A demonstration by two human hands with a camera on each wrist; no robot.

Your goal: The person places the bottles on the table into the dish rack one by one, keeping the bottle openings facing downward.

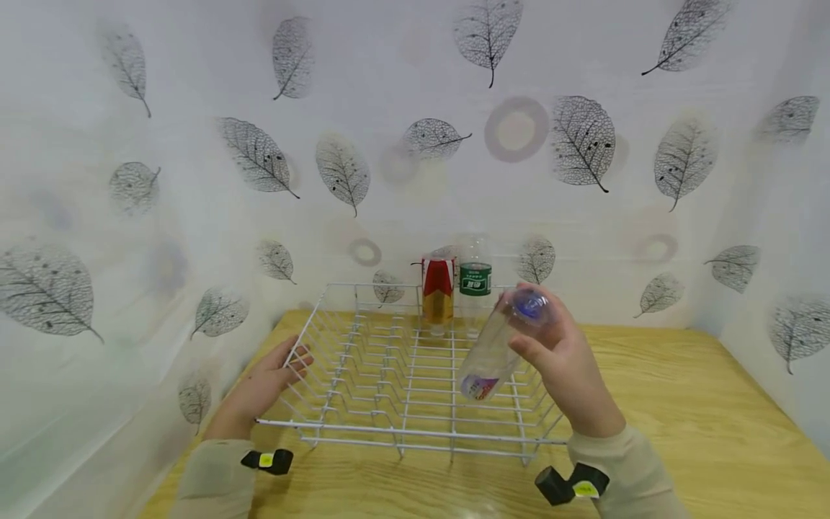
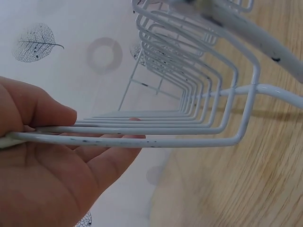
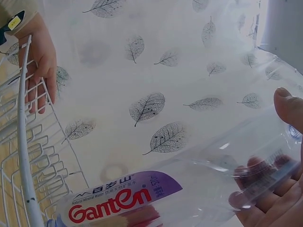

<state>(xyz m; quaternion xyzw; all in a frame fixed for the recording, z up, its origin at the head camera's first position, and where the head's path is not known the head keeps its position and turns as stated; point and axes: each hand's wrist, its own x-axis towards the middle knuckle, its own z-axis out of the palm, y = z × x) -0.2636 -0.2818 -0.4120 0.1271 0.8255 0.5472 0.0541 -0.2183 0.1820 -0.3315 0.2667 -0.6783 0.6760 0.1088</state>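
My right hand (image 1: pixel 564 360) holds a clear plastic water bottle (image 1: pixel 489 353) over the right part of a white wire dish rack (image 1: pixel 402 432). The bottle is tilted, its labelled end pointing down and to the left. In the right wrist view, its purple and white label (image 3: pixel 118 201) reads "Ganten", and the fingers (image 3: pixel 265 189) show through the clear plastic. My left hand (image 1: pixel 266 386) grips the rack's left side. Seen from the left wrist, the thumb (image 2: pixel 52 111) lies over the side wires and the other fingers reach beneath them.
A red and gold can (image 1: pixel 438 292) stands upright at the rack's back. Beside it is a clear bottle with a green label (image 1: pixel 475 280). The rack sits on a wood-grain table (image 1: pixel 681 432), with a leaf-patterned sheet (image 1: pixel 415 202) behind and at both sides.
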